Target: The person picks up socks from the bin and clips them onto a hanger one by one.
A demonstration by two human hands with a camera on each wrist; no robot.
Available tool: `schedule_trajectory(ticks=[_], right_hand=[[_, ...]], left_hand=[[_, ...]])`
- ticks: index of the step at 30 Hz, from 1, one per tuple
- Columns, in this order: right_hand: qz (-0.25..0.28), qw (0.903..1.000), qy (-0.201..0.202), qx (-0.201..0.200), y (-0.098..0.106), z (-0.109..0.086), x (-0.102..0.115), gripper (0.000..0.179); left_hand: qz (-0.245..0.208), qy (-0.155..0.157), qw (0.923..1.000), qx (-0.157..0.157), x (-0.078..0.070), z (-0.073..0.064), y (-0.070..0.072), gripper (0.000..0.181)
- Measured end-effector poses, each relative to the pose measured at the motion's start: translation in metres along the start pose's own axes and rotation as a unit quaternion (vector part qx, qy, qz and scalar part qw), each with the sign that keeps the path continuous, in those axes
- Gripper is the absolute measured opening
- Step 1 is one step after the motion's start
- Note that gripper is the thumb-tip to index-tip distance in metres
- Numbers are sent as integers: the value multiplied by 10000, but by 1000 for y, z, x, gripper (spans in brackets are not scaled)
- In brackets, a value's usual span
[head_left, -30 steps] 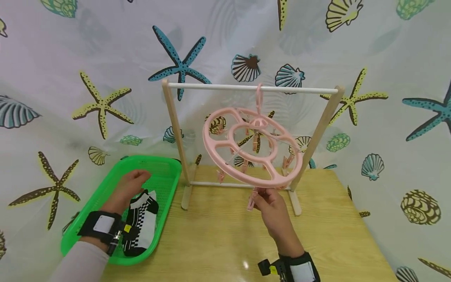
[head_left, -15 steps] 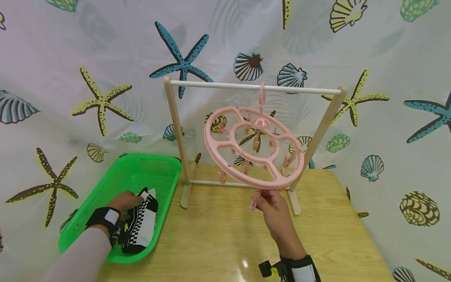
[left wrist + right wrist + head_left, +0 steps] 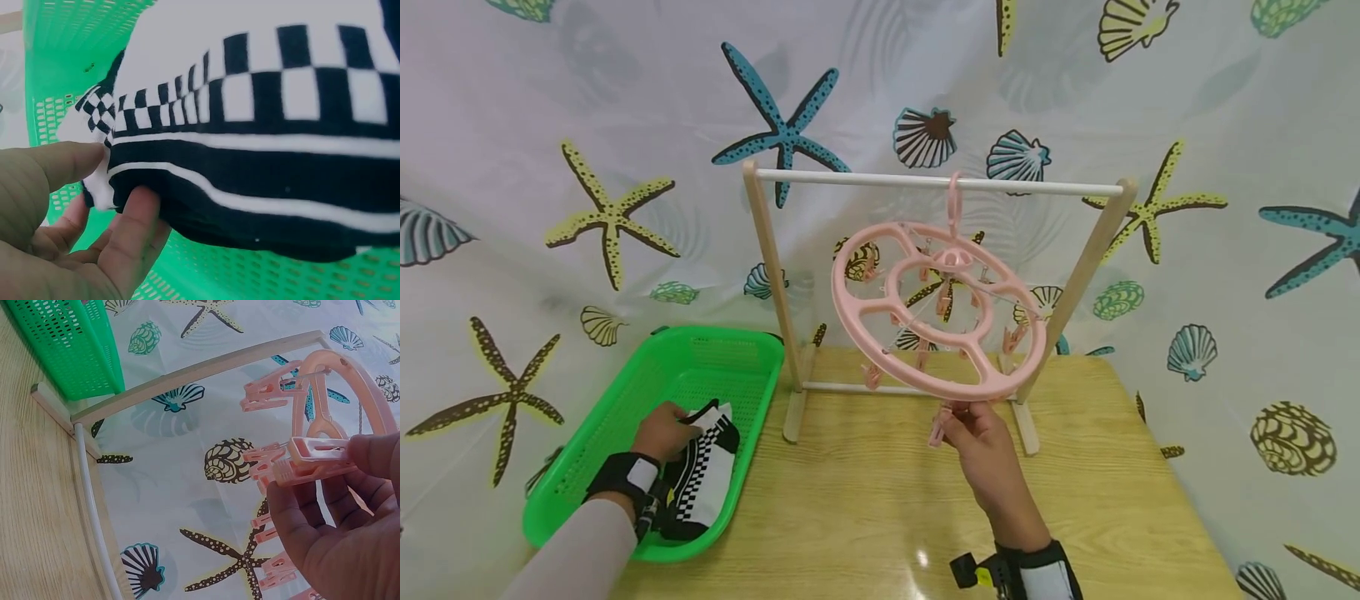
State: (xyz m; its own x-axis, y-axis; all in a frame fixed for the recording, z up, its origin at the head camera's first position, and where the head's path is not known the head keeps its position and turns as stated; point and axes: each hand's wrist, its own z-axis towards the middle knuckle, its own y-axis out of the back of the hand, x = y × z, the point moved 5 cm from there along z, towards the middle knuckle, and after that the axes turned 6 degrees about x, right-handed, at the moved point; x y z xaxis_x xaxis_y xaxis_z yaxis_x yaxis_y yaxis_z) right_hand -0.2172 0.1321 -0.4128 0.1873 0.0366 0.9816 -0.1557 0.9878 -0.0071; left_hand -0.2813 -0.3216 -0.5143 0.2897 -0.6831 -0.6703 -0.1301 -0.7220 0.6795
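Inside the green basket (image 3: 767, 392) lie black-and-white socks with a checkered band (image 3: 706, 467). My left hand (image 3: 661, 435) reaches in and grips the edge of a sock. In the left wrist view, thumb and fingers (image 3: 139, 209) close around the folded end of that sock (image 3: 269, 94), and part of the fingers is hidden by cloth. Below the front rim of a pink round drying hanger (image 3: 992, 385), my right hand (image 3: 981, 442) pinches a pink clothespin (image 3: 315, 456) between thumb and fingers. Several more clothespins (image 3: 272, 387) dangle from the hanger.
The hanger hooks over the white bar (image 3: 850, 178) of a wooden rack (image 3: 769, 275) standing on the wood-grain table (image 3: 842, 500). The rack's left foot (image 3: 795, 417) is close to the basket. A cloth printed with sea stars and shells (image 3: 1075, 108) hangs behind.
My left hand has lowered into the basket and taken hold of the sock's edge. The right hand stays at the clothespin, nearly still.
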Motion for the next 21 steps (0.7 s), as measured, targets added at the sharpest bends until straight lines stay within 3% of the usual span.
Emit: schedule_trajectory(ticks=[9, 14, 21], right_hand=[[-78, 10000, 17, 7, 0, 0, 2, 6], [-145, 9999, -55, -50, 1, 0, 2, 9], [-95, 9999, -102, -50, 1, 0, 1, 9]], left_hand=[[390, -77, 9992, -97, 7, 0, -1, 41], [799, -305, 9956, -374, 12, 0, -2, 31], [771, -378, 9951, -481, 8, -4, 4, 24]])
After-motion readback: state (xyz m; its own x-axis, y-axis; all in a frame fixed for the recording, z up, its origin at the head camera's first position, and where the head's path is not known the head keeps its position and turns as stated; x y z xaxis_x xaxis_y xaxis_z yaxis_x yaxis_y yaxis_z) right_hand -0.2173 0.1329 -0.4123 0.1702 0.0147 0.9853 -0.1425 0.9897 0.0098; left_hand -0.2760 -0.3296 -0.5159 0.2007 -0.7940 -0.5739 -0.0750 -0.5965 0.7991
